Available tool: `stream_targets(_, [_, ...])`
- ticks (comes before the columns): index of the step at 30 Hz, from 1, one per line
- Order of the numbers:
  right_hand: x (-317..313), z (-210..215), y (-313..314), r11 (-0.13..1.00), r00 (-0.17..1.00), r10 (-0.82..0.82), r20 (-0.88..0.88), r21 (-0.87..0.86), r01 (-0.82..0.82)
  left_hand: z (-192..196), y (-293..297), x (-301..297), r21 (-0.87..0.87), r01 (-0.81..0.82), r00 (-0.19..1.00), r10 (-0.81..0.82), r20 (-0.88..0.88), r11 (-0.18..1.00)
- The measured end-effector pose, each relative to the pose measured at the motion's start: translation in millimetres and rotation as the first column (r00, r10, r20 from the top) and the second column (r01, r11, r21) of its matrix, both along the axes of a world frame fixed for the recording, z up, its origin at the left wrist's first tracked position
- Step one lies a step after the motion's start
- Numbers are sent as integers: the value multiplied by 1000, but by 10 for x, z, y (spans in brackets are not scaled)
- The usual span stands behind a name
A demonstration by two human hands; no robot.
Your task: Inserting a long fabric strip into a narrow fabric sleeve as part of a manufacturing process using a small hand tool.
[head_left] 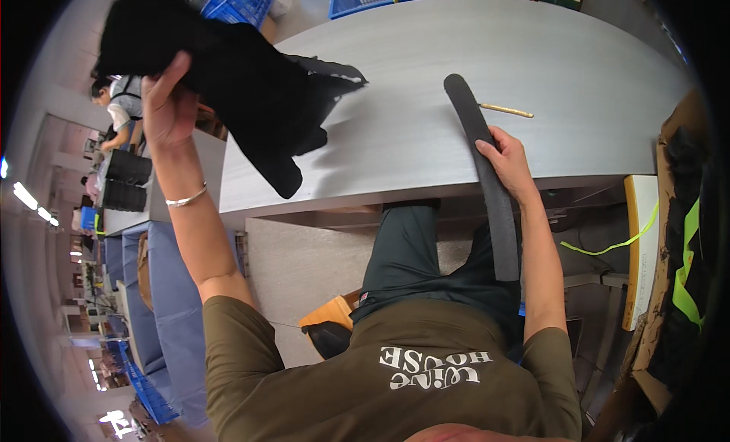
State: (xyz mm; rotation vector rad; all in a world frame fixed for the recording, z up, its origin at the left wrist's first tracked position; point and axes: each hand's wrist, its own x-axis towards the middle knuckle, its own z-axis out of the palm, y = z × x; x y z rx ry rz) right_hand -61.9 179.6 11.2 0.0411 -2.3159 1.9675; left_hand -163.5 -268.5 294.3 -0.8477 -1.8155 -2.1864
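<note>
grey worktable (403, 138), one cardboard box (648, 354) of black material (668, 309) at right
left hand (171, 111) grips one black cloth (247, 85) above the tabletop; right hand (506, 161) pinches one dark strip (490, 180) across its near edge

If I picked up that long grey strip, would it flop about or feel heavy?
The strip is probably fairly stiff: the right hand grips it near the middle, and both ends extend without folding. It looks light for its length, being slim and held one-handed. Its matt surface suggests little slip.
</note>
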Motion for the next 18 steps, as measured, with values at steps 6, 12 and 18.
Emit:
stream_targets(6, [4, -2, -12, 1000, 1000, -4, -30, -8, 4, 540, -175, 770, 228, -198, 971, 223, -89, 953])
stream_targets(12, [32, -47, -82, 999, 997, -36, -71, -39, 33, 641, -456, 1260, 63, 381, 919, -370, -134, 923])
stream_targets(18, [-1, -78, -72, 998, 995, -60, -84, 24, 62, 120, -286, 1446, 218, 373, 924, -383, 6, 902])
